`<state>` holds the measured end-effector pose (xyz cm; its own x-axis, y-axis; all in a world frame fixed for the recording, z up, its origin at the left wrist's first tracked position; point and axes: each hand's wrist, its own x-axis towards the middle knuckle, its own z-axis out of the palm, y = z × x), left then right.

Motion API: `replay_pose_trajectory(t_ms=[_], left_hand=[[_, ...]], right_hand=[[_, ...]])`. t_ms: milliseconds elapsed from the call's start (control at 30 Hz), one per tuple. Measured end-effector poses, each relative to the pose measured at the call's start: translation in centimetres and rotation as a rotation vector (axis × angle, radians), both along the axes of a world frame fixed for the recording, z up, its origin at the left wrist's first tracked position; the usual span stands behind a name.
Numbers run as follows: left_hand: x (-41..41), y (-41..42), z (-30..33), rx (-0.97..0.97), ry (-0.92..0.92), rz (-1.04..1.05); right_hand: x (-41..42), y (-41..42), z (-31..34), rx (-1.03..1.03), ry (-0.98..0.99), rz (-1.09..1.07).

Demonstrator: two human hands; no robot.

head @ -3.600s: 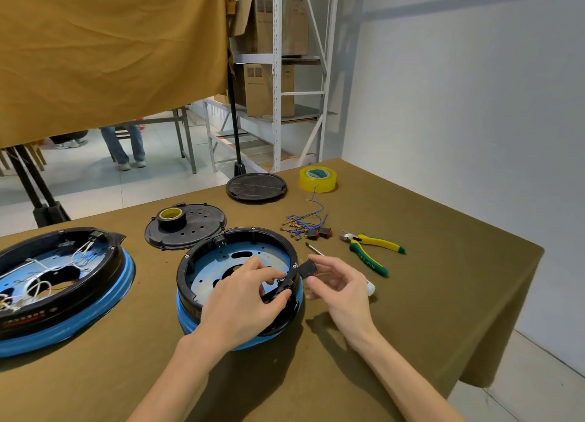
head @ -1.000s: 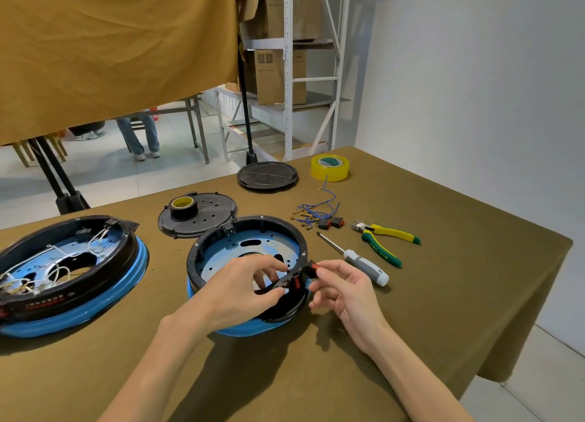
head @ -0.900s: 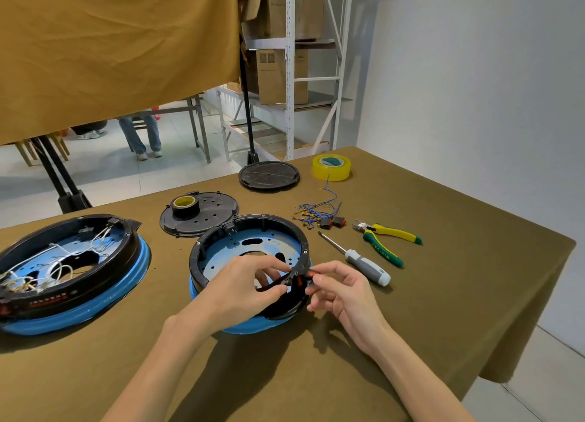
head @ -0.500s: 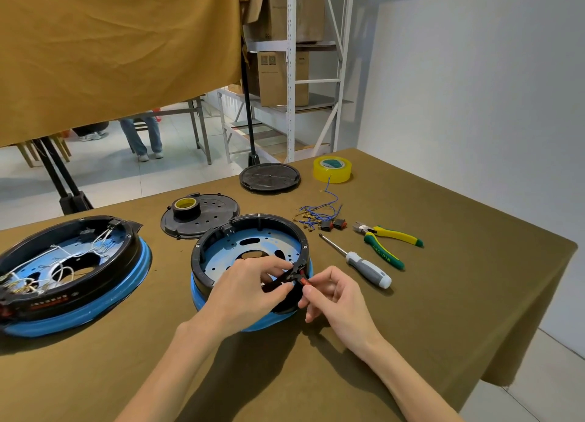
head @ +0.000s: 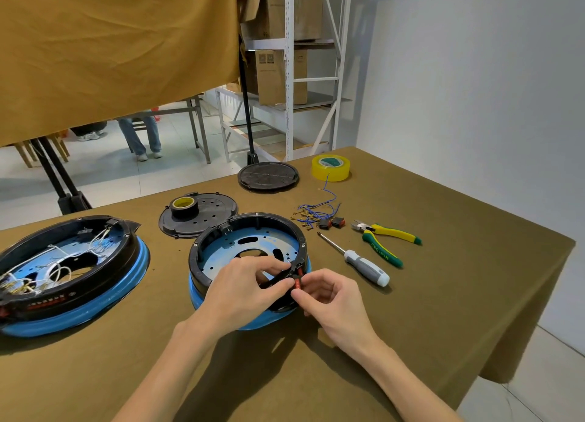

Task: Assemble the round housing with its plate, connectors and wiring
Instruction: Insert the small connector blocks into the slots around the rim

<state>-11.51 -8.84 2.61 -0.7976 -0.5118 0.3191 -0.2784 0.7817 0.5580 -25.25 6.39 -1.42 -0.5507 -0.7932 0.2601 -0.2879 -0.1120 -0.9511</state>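
Round housing [head: 250,254]: black ring on a blue base, blue perforated plate [head: 221,257] inside, lying flat and open-topped. Small red-and-black connector [head: 297,283] at its near-right rim, pinched between fingers [head: 286,284] of both hands. Blue wiring [head: 316,213] lies loose well beyond the fingers.

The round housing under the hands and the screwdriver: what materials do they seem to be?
Round housing: black ring looks like matte moulded plastic; the perforated inner plate looks like metal under a blue coating or film. Screwdriver: shiny steel shaft, grey-and-white handle, probably plastic or rubber.
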Motion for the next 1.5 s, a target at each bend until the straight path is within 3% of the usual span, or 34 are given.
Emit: replay_pose_trajectory(t_ms=[300, 433, 767, 1167, 1500], left_hand=[[0.1, -0.6, 0.3, 0.052, -0.044, -0.029], [0.6, -1.4, 0.8, 0.096, -0.12, -0.097], [0.3, -1.3, 0.6, 0.095, -0.095, -0.097], [0.2, -1.1, 0.6, 0.085, -0.09, -0.082], [-0.3, -1.0, 0.1, 0.083, -0.05, -0.077]], right_hand=[[0.9, -0.6, -0.3, -0.027, 0.276, -0.134], [1.1, -0.8, -0.3, -0.064, 0.325, -0.208], [1.5, -0.4, -0.1, -0.052, 0.446, -0.279], [1.8, -0.7, 0.1, -0.02, 0.498, -0.235], [1.7, -0.6, 0.3, -0.037, 0.729, -0.22]])
